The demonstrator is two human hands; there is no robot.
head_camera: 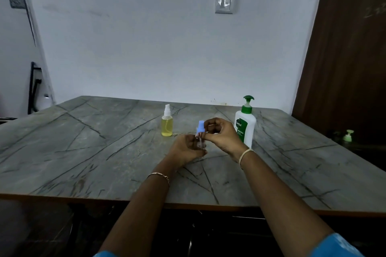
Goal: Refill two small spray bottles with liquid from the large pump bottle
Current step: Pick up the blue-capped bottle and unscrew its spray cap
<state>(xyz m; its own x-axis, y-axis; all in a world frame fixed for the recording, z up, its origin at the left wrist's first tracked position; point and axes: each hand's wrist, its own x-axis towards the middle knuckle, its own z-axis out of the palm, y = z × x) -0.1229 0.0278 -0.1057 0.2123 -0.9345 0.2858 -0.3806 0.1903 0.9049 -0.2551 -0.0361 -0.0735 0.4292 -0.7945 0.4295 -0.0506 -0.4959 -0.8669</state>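
My left hand (187, 148) curls round the body of the small clear spray bottle with a pale blue spray head (200, 128), holding it upright low over the grey veined tabletop (100, 144). I cannot tell whether it rests there. My right hand (221, 133) pinches the blue head near its base.

To unscrew it well, I judge I should hold the body steady, twist only the collar and lift straight up.

The small yellow-filled spray bottle with a white head (167, 126) stands just behind, to the left. The large white pump bottle with a green pump (247, 125) stands close behind my right hand.
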